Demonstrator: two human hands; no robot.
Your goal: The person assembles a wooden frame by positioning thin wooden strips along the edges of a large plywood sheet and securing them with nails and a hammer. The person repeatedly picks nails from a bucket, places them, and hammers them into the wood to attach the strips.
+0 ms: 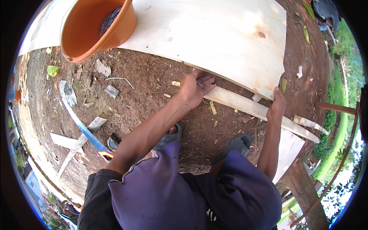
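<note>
white sheet is laid on the dirt, w/ its near right corner gripped by the r. hand; thumb is set on top, fingers below can't be made out. l. hand is held near the sheet's near edge, fingers loosely apart & not clamped; a thin grey nail is carried across them. whether the edge is touched by that thumb can't be told.

progress as seen: a thin strip is already placed along/under the near edge. no driven nail can be made out there, so nailing of that edge is judged not yet done; any hidden fixing can't be ruled out. a longer wood strip is left lying on the dirt, nearer the feet, apart from the sheet. plenty of spare nails are kept in the orange bucket, stood on the sheet.
</note>
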